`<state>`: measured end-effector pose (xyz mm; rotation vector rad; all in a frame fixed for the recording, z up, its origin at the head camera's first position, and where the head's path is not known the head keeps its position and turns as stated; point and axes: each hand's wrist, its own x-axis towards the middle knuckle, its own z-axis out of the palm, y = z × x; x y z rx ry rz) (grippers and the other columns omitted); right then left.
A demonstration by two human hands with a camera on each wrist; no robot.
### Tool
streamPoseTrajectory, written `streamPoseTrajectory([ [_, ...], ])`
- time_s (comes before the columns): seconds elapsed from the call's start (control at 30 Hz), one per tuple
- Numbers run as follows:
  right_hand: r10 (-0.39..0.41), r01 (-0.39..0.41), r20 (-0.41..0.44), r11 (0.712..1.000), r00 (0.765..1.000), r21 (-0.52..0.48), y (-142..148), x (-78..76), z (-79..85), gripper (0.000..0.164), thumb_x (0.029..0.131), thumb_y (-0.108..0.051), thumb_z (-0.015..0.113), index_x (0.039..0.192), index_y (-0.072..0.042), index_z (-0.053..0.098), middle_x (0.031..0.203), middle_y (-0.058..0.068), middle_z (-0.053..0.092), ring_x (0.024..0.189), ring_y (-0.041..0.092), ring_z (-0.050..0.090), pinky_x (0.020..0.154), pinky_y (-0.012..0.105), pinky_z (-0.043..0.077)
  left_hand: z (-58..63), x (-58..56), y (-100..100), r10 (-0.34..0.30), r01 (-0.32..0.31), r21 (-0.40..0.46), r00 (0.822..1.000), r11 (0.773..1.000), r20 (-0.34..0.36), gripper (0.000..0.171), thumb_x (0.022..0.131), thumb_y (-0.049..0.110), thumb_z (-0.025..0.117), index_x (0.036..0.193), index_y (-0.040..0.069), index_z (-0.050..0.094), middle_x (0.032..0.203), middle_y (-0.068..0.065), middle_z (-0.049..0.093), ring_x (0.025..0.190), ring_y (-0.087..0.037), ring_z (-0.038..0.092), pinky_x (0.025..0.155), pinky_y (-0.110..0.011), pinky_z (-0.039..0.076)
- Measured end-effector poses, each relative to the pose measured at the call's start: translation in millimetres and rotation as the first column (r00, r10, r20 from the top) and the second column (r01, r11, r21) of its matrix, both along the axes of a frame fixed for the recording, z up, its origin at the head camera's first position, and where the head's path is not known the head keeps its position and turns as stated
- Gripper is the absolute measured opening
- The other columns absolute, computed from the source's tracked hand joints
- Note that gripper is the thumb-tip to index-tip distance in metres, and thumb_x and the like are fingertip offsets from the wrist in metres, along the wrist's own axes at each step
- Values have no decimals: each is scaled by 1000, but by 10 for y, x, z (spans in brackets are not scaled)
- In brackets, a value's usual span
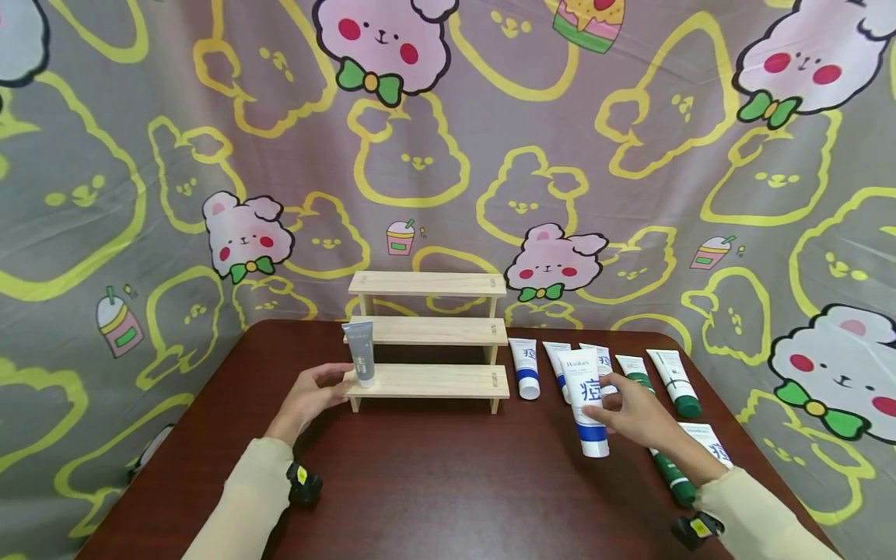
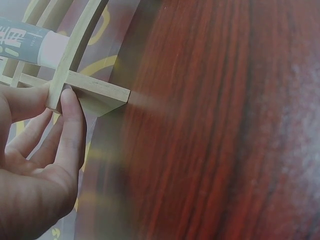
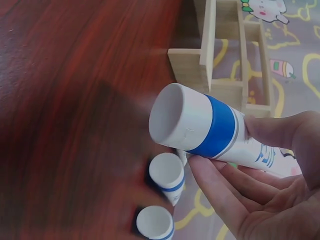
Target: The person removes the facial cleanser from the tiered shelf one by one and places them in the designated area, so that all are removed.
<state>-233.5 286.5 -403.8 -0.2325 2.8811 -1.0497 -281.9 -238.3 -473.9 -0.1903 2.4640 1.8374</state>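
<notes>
My left hand pinches the left end of the lowest board of a three-step wooden display rack; in the left wrist view, thumb and forefinger press on either side of that board. Just beside those fingers, a grey squeeze tube stands cap down on the same board. On the right, my right hand holds a white squeeze tube with a blue band above the table, its white cap pointing down. Thumb and fingers grip it from the side.
White tubes with blue bands stand in a row right of the rack. Further right are white-and-green tubes, and another white tube lies partly behind my right forearm. A patterned cloth hangs behind the dark wooden table.
</notes>
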Motion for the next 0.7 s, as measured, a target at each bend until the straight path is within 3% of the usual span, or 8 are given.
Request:
streamPoseTrajectory([
  [0.2, -9, 9, 18, 1000, 1000, 18, 77, 55, -35, 59, 90, -16, 80, 129, 15, 49, 101, 28, 72, 81, 25, 73, 65, 41, 66, -15, -2, -10, -7, 7, 4, 1000, 1000, -5, 46, 97, 11, 71, 141, 3, 61, 147, -25, 53, 102, -17, 67, 86, -25, 63],
  [0.4, -39, 35, 77, 998, 996, 54, 181, 80, -100, 65, 89, -20, 81, 131, 17, 48, 109, 32, 70, 85, 26, 73, 64, 39, 66, -4, 12, 3, -2, 2, 5, 1000, 1000, -13, 45, 97, 8, 70, 140, 2, 61, 147, -25, 53, 103, -17, 68, 87, -26, 63],
  [0.57, -67, 58, 138, 996, 988, 69, 281, 101, -156, 67, 89, -23, 82, 131, 17, 49, 108, 34, 69, 79, 24, 74, 62, 38, 65, 5, 21, 14, 2, -2, -8, 1000, 1000, -7, 44, 97, 8, 70, 140, 4, 61, 148, -25, 53, 105, -18, 68, 89, -27, 63],
  [0.7, -89, 76, 195, 994, 977, 76, 333, 126, -201, 66, 88, -23, 82, 128, 18, 50, 99, 27, 73, 71, 22, 73, 62, 38, 65, 6, 25, 19, 6, -6, -15, 1000, 1000, -3, 45, 97, 8, 70, 140, 5, 61, 148, -24, 53, 105, -19, 68, 89, -28, 63],
])
